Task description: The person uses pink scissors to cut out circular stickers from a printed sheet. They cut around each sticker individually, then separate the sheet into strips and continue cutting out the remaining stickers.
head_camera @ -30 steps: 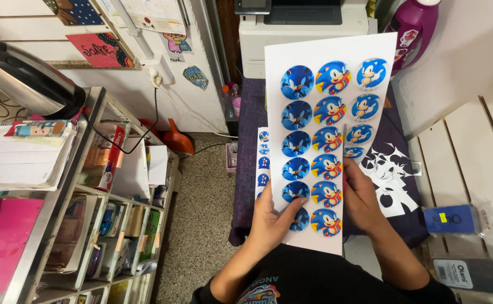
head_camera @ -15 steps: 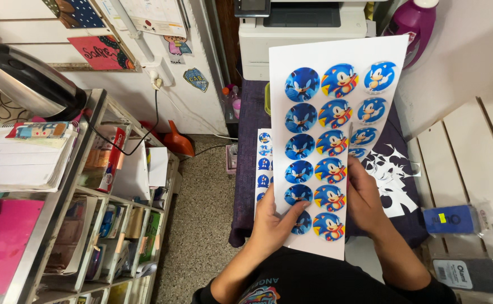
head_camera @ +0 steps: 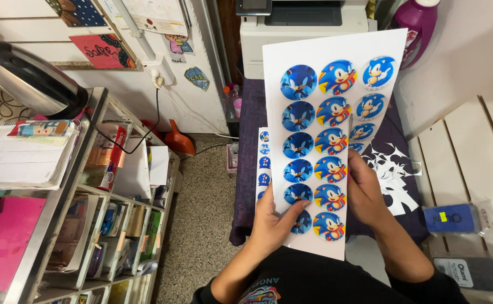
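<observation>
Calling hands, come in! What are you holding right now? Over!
Left hand and right hand both gripping white sheet of round blue cartoon stickers. Smaller sticker strip behind it. Nothing blocking.

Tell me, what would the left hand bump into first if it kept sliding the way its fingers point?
Probably a round blue cartoon sticker on the white sheet; the left hand points right, across the bottom rows.

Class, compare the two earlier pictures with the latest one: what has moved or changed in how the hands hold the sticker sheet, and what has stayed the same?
The white sticker sheet has tilted a little further and risen slightly in view. The left hand still grips its lower left edge, thumb on the front; the right hand still holds the right edge. Nothing was taken up or let go. The smaller sticker strip behind, the printer and the shelves are unchanged.
</observation>
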